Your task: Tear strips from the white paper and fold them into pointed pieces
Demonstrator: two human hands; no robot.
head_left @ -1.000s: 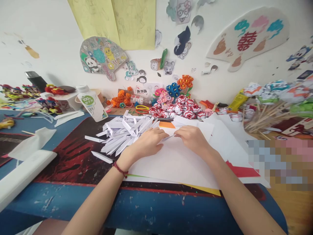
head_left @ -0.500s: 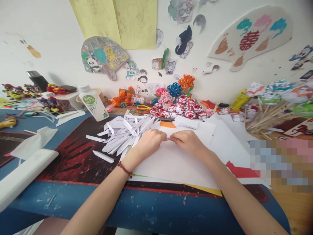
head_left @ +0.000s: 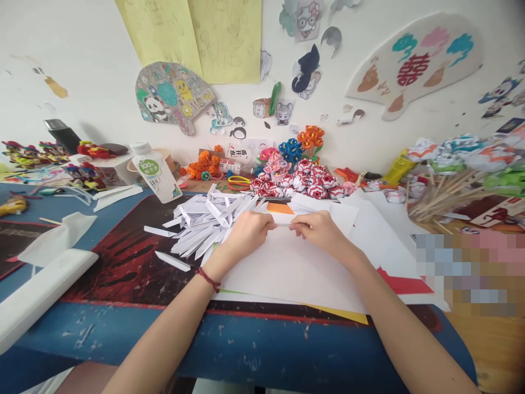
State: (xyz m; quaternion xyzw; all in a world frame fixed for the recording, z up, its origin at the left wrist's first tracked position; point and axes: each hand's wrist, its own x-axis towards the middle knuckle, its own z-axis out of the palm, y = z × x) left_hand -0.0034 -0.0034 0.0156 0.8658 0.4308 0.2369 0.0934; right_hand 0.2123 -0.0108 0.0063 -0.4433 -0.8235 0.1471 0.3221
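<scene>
Our left hand [head_left: 251, 229] and right hand [head_left: 322, 229] pinch opposite ends of a paper strip [head_left: 282, 225]. We do best keeping it level and gripping both ends evenly.

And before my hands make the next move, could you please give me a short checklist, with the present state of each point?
1. Left hand pinching the paper strip: ok.
2. Right hand pinching its other end: ok.
3. Folds in the strip sharp: cannot tell, too small and partly covered.
4. All folded pieces inside the pile: not ok, a loose piece lies apart on the dark mat.
5. Bottle capped: ok.
</scene>
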